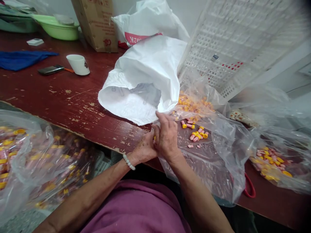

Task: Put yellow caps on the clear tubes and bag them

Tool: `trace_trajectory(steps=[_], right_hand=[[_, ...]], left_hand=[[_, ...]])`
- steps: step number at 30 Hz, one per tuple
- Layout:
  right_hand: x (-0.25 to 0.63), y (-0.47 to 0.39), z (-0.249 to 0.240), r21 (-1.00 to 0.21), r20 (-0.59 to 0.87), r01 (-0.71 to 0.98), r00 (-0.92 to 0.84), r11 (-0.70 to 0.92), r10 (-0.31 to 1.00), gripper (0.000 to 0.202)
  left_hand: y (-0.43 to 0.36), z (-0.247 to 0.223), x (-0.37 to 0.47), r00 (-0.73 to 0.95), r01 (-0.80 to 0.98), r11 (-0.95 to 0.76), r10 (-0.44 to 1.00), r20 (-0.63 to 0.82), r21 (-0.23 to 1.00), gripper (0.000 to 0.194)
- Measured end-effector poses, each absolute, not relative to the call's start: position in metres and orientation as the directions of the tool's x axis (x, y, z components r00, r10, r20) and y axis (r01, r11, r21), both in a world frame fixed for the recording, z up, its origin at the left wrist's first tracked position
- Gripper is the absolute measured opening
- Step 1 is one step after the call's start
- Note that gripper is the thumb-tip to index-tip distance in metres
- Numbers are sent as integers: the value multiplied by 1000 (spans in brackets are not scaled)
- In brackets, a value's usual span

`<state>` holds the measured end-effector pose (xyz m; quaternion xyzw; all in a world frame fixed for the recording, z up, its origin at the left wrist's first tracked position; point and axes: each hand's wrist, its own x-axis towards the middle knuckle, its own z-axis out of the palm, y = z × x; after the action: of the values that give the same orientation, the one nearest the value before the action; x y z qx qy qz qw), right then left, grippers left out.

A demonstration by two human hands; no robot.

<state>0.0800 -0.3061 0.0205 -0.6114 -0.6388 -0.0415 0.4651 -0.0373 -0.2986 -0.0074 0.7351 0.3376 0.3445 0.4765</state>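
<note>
My left hand (145, 145), with a pale bead bracelet at the wrist, is closed, and a bit of a small yellow-capped piece (154, 138) shows between its fingers. My right hand (167, 134) presses against it with bent fingers; what its fingertips grip is hidden. Both hands meet at the table's front edge, just below the mouth of a white woven sack (145, 106). Right of them, several small pink pieces with yellow caps (199, 134) lie on a clear plastic bag (206, 161). More of them fill the bag's far part (191, 103).
Another clear bag of capped pieces (272, 161) lies at right. Large filled bags (48, 158) stand below the table at left. A white plastic basket (233, 42) leans behind. A white cup (78, 64), phone (51, 70), blue cloth (24, 60) and carton (98, 26) sit on the red table (73, 100).
</note>
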Motion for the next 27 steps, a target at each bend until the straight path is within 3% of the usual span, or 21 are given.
trace_trajectory(steps=[2,5,6,8,11,14,22,27], right_hand=[[75,-300,15,-608,569,756,201,243,797,38],[84,-303,18,-772,481,601,337,208,809,40],[89,-307,21,-769,474,599,300,224,828,41],[94,-318,27,-647,480,697,57,309,876,47],[88,-333,24,-346,391,829,-299,440,870,72],[72,-337,12,-201,378,880,-336,431,863,72],[34,-311,-1,-224,557,746,-430,627,711,56],[0,-306,10,-339,502,694,-438,635,746,85]], left_hand=[[-300,-7,-38,528,104,-198,842,115,975,31],[-298,-9,-43,522,-42,175,843,-127,984,42],[-296,-9,-46,516,-70,279,832,-205,958,44],[-292,-9,-52,487,-131,378,830,-273,916,45],[-287,-10,-60,498,-214,400,830,-253,891,38],[-287,-9,-63,498,-269,423,830,-251,865,34],[-288,-7,-90,373,-395,451,875,-309,800,44],[-281,7,-178,87,-293,104,993,-82,950,43]])
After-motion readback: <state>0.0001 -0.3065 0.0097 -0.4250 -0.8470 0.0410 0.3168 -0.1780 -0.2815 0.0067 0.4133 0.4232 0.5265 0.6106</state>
